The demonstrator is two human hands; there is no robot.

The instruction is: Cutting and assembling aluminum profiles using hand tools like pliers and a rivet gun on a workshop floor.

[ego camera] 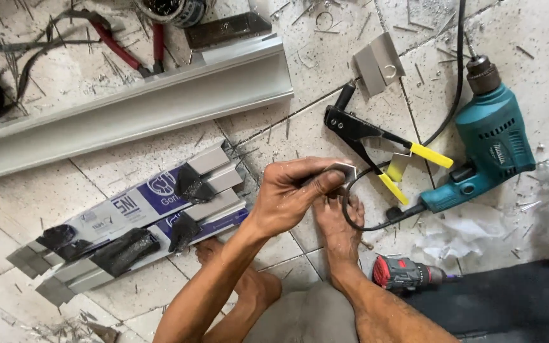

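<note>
My left hand (290, 194) reaches in from the lower left and pinches a small bent aluminium piece (345, 170) between thumb and fingers, just above the tiled floor. Right below it is my bare foot (338, 228), toes almost touching the hand. My other foot (249, 279) rests on the floor under the forearm. My right hand is out of sight. A black cord (351, 219) loops beside the toes.
A hand riveter with yellow grips (376, 143) and a teal corded drill (494, 143) lie to the right. A bundle of taped aluminium profiles (141, 228) lies to the left, a long channel (128, 111) behind it, red pliers (125, 54), a folded bracket (379, 62), and a red-and-grey power tool (405, 273).
</note>
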